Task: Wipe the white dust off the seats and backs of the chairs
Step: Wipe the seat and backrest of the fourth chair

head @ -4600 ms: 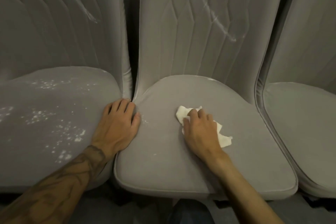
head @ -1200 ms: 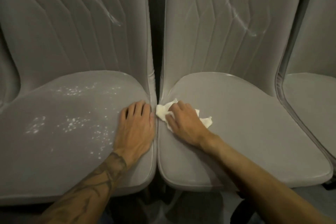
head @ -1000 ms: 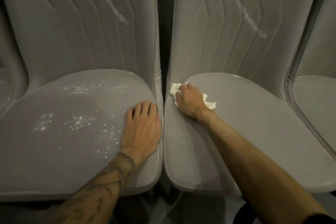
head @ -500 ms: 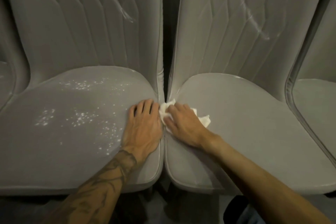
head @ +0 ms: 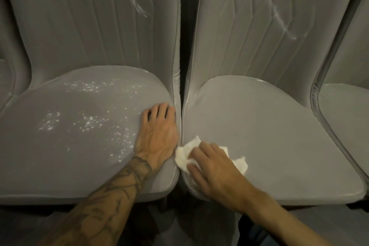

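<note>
Two grey upholstered chairs stand side by side. The left chair's seat (head: pixel 65 146) carries scattered white dust (head: pixel 87 124), and its back (head: pixel 95 18) has a white streak. The right chair's seat (head: pixel 269 136) looks free of dust, while its back (head: pixel 259 22) shows a long white streak. My left hand (head: pixel 157 134) rests flat on the right edge of the left seat. My right hand (head: pixel 211 170) presses a crumpled white tissue (head: pixel 185 156) onto the front left corner of the right seat, fingers laid over it.
A narrow dark gap (head: pixel 181 86) separates the two chairs. A third grey chair (head: pixel 347 116) stands at the far right, and part of another (head: pixel 6 78) shows at the far left. Dark floor lies below the seats' front edges.
My right hand has dragged the tissue along the right seat's left edge, from beside the left hand's fingers toward the front corner. The left hand has stayed in place.
</note>
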The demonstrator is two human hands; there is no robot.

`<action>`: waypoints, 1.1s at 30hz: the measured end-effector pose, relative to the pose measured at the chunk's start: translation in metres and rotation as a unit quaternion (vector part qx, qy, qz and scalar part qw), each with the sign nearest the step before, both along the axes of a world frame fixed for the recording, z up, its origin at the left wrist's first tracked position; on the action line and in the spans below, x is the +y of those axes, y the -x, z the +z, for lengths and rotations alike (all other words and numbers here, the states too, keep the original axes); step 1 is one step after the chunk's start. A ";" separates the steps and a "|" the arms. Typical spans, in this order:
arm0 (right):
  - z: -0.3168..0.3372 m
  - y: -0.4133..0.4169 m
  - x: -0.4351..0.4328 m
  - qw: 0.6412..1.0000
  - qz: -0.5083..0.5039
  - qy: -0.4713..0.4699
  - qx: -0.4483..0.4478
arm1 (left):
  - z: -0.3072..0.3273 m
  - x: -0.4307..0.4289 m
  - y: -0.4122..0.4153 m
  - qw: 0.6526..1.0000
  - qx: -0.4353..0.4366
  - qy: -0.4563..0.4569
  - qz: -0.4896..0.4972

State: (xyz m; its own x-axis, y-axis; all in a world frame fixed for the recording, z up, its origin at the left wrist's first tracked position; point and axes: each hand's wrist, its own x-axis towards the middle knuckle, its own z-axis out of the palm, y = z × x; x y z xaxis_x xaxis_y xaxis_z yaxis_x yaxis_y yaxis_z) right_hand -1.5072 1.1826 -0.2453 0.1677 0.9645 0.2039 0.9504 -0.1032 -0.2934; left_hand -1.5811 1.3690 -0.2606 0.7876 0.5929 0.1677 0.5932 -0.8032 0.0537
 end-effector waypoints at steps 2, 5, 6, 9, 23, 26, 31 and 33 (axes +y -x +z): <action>0.000 -0.001 -0.012 1.000 -0.013 0.025 0.011 | -0.001 -0.001 0.001 1.000 -0.001 -0.002 0.001; 0.003 -0.021 0.027 0.994 -0.103 0.035 0.010 | 0.000 0.000 0.001 1.000 -0.007 -0.004 -0.004; 0.006 -0.028 0.046 0.989 -0.140 0.044 0.001 | 0.000 0.000 0.000 1.000 -0.003 -0.007 -0.004; 0.002 -0.027 0.066 0.981 -0.181 0.049 -0.040 | -0.003 0.000 0.000 1.000 0.002 -0.017 -0.005; -0.006 0.028 0.015 0.987 -0.160 -0.005 -0.017 | -0.007 0.001 0.000 1.000 -0.023 -0.012 -0.009; -0.015 0.048 -0.034 0.990 -0.137 -0.008 -0.013 | -0.006 0.001 0.000 0.999 -0.035 -0.012 -0.009; -0.009 0.048 -0.007 0.982 -0.189 -0.006 -0.001 | -0.009 0.003 -0.001 1.000 -0.025 -0.007 -0.005; -0.007 0.050 0.004 0.980 -0.198 0.002 -0.002 | -0.010 0.002 -0.001 1.000 -0.025 -0.007 0.000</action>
State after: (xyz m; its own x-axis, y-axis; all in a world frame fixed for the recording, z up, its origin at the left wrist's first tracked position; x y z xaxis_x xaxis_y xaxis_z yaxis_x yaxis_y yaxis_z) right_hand -1.5577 1.1870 -0.2526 0.5276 0.8254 0.2009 0.8371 -0.4650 -0.2881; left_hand -1.5798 1.3715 -0.2704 0.7774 0.5908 0.2159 0.5906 -0.8037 0.0726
